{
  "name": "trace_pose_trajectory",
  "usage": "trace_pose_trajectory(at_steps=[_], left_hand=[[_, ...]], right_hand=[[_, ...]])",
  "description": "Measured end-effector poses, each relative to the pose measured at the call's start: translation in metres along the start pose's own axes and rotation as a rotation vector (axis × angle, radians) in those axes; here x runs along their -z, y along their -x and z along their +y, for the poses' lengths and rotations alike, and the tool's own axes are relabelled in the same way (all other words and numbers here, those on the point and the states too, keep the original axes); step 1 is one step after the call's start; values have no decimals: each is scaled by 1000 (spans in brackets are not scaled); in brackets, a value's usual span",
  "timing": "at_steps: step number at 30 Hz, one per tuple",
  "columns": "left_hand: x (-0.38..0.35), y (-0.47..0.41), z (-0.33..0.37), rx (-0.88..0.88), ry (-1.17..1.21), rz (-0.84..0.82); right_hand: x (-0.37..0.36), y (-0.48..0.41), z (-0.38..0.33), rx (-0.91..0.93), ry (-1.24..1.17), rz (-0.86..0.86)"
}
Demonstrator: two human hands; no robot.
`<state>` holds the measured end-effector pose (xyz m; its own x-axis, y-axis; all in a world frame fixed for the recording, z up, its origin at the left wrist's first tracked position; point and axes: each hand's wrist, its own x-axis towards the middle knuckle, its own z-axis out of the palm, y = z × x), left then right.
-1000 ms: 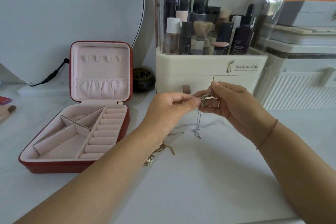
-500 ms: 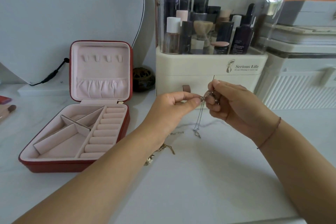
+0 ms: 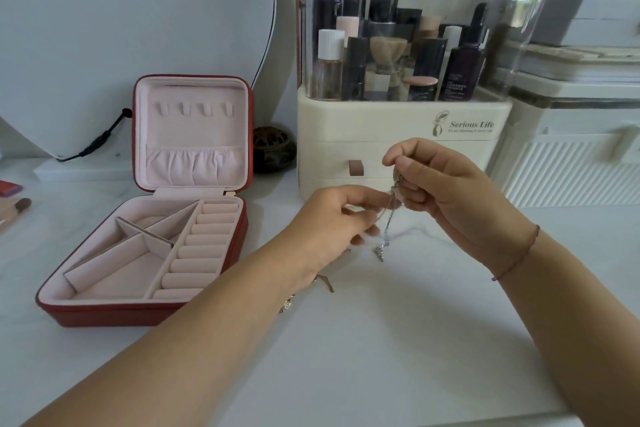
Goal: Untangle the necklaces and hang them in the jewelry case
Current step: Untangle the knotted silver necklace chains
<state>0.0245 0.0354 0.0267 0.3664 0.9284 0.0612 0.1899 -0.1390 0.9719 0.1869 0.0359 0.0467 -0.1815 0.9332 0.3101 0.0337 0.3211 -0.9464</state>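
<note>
Head view: two bare hands were seen raised over a white table (image 3: 381,357), close together, in front of a cream cosmetics organizer (image 3: 381,135).
Right hand (image 3: 446,194): the fingers were curled, and the upper end of a silver necklace (image 3: 387,230) was pinched between thumb and forefinger.
Left hand (image 3: 332,222): the fingers were curled inward, and the same chain was pinched lower down at the fingertips; the exact grip was blurred.
Silver necklace: it was held between the two hands, with a short length hanging down and its lowest end just above the table or touching it; which could not be told.
Gold necklace (image 3: 325,284): it was laid on the table, partly hidden under the left wrist.
Jewelry case (image 3: 114,317): it was set open on the table to the left, well apart from the hands, with its lid propped upright.
Hooks (image 3: 195,109): a row was seen in the pink lid lining, with nothing hung on it.
Mirror (image 3: 121,28): it was stood behind the case.
Cord bracelet (image 3: 516,262): it was worn on the right wrist.
</note>
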Motion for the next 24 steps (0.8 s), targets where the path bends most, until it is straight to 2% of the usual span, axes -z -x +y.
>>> trace_pose_trajectory(at_steps=[2,9,24], left_hand=[[0,0,-1,-2,-30,25],[3,-1,7,-73,240,-3],[-1,-1,5,-84,188,-39]], right_hand=[[-1,1,-1,45,3,-28],[-2,2,-1,102,63,-9],[-2,2,-2,85,58,-9]])
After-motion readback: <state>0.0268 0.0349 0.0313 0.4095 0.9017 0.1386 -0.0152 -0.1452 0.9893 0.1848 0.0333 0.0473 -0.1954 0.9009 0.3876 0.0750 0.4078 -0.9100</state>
